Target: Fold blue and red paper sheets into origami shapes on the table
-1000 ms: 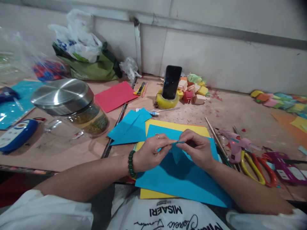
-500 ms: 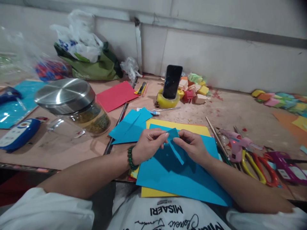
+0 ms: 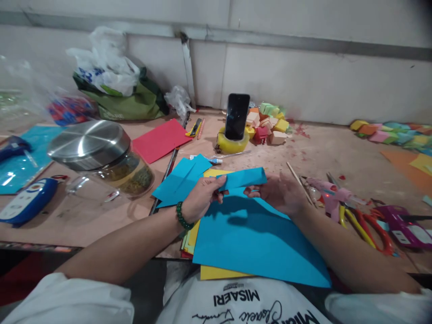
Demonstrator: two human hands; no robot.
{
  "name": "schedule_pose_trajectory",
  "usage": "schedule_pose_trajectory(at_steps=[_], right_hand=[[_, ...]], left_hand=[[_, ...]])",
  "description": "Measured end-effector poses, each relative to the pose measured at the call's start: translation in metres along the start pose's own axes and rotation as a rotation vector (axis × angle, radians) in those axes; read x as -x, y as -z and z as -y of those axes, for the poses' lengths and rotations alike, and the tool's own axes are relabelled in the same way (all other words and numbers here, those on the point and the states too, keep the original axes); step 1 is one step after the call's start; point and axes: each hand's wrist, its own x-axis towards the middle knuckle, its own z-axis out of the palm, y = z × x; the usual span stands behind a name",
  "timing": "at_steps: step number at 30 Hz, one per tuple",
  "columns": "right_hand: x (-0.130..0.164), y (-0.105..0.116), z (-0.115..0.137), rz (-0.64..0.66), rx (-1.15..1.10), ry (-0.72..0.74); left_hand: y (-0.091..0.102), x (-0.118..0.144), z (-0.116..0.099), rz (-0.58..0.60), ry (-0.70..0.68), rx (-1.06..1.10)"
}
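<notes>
A folded strip of blue paper [image 3: 245, 178] is pinched at its left end between the thumb and fingers of my left hand [image 3: 204, 191]. My right hand [image 3: 281, 191] is at the strip's other end, palm turned up and fingers apart. Its fingertips lie just under the strip; whether they touch it I cannot tell. Below both hands lies a large blue sheet [image 3: 256, 243] on top of a yellow sheet [image 3: 224, 272]. To the left of my left hand are smaller cut pieces of blue paper [image 3: 182, 177].
A phone [image 3: 237, 117] leans in a yellow tape roll [image 3: 231, 143], beside folded paper pieces [image 3: 266, 123]. A steel-lidded glass jar [image 3: 135, 180] and red paper [image 3: 160, 140] are left. At right are a pink glue gun [image 3: 329, 193], red-handled scissors [image 3: 380, 231] and a purple device [image 3: 401, 227].
The blue strip has swung from hanging down to lying nearly level, pointing right. My right hand has let go of it, opened and turned palm up.
</notes>
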Motion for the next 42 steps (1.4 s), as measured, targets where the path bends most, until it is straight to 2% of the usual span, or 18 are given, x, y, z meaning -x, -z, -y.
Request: schedule_pose_trajectory(at_steps=[2,5,9,13,17,21,26,31,38,41,42], right_hand=[[-0.002,0.001,-0.003,-0.061,0.025,0.054],[-0.005,-0.006,-0.013,-0.166,0.075,0.137],[-0.008,-0.016,-0.027,-0.236,0.061,0.193],[-0.008,-0.024,-0.027,-0.318,0.020,0.156],[-0.005,-0.033,-0.019,-0.256,-0.101,0.064],[-0.004,-0.036,-0.015,-0.248,-0.153,0.065],[-0.007,-0.026,-0.015,-0.392,-0.199,0.045],[-0.012,-0.015,-0.009,-0.521,-0.250,0.087],[-0.022,0.006,-0.008,-0.520,-0.207,0.125],[-0.023,0.017,-0.002,-0.669,-0.241,0.250],[-0.022,0.018,-0.001,-0.683,-0.249,0.296]], left_hand=[[-0.002,0.000,-0.001,-0.061,0.001,0.081],[-0.006,0.002,0.000,-0.074,-0.001,0.073],[-0.010,0.007,0.005,-0.037,-0.020,-0.016],[-0.011,0.010,0.009,0.004,-0.069,-0.148],[-0.014,0.014,0.007,0.039,-0.163,-0.306],[-0.016,0.017,0.003,0.076,-0.215,-0.401],[-0.014,0.017,0.005,0.041,-0.227,-0.448],[-0.014,0.015,0.007,0.014,-0.148,-0.286],[-0.013,0.011,0.009,-0.033,-0.118,-0.194],[-0.011,0.010,0.008,-0.098,-0.116,-0.136],[-0.011,0.010,0.008,-0.122,-0.118,-0.113]])
